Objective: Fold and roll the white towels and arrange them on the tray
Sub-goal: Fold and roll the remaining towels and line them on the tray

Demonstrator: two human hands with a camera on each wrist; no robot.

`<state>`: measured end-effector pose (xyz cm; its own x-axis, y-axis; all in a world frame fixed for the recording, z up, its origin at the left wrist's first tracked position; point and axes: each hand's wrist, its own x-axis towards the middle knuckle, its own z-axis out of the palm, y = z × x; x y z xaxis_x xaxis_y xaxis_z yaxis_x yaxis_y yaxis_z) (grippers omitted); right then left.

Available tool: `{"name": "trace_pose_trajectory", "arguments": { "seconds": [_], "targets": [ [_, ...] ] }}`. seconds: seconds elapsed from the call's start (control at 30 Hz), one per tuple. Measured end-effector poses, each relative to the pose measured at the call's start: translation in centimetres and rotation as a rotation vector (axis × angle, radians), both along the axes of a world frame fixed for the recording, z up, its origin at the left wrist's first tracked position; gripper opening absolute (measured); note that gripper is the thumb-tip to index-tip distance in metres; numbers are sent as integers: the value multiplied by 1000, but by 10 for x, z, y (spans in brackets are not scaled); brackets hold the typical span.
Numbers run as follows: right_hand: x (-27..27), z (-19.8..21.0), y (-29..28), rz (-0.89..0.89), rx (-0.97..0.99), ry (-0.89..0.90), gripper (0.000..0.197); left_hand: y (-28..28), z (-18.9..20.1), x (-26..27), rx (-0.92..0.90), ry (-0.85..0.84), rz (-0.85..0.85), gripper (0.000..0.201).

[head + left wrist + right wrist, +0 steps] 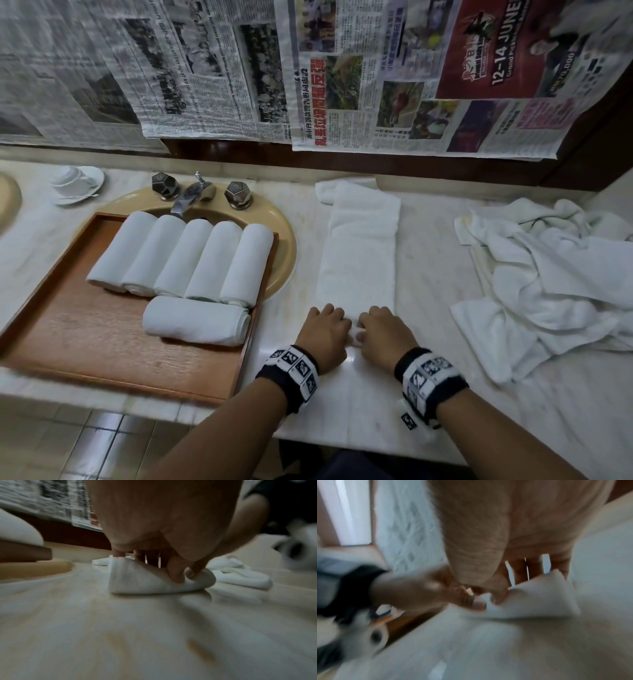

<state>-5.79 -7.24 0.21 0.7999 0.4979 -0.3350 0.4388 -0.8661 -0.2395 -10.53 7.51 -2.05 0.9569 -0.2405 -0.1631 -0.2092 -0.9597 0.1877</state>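
Both hands, left hand [323, 334] and right hand [383, 330], pinch the folded towel [359, 253]; newspaper [493, 61] (blurry) seemingly reads "12–14 JUNE".

Head overhead; wrists low, close; share towel [359, 253].

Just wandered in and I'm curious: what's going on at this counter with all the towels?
Someone is rolling up white towels. Both hands, the left hand and the right hand, grip the near end of a folded towel laid flat on the counter and are starting to roll it. Six rolled towels already lie on the wooden tray over the sink. A heap of loose towels waits on the right.
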Motion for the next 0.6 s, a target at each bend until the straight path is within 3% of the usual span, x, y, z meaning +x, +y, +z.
{"name": "trace_pose_trajectory", "arguments": {
  "seconds": [0.1,0.23,0.37,0.47,0.6],
  "targets": [
    [-26,-12,-2,109,-14,-253,23,-1,11,17,-31,101,124,23],
    [-34,-22,-2,117,12,-353,27,-4,10,27,-86,176,272,29],
    [-24,-4,4,66,-79,-194,24,-5,4,9,-124,-123,223,16],
    [-16,2,6,73,-127,-113,28,-2,-4,-10,-57,-182,77,27],
    [-4,12,3,9,-161,159,32,-1,-12,-18,-23,-181,-48,28]
  ]
}}
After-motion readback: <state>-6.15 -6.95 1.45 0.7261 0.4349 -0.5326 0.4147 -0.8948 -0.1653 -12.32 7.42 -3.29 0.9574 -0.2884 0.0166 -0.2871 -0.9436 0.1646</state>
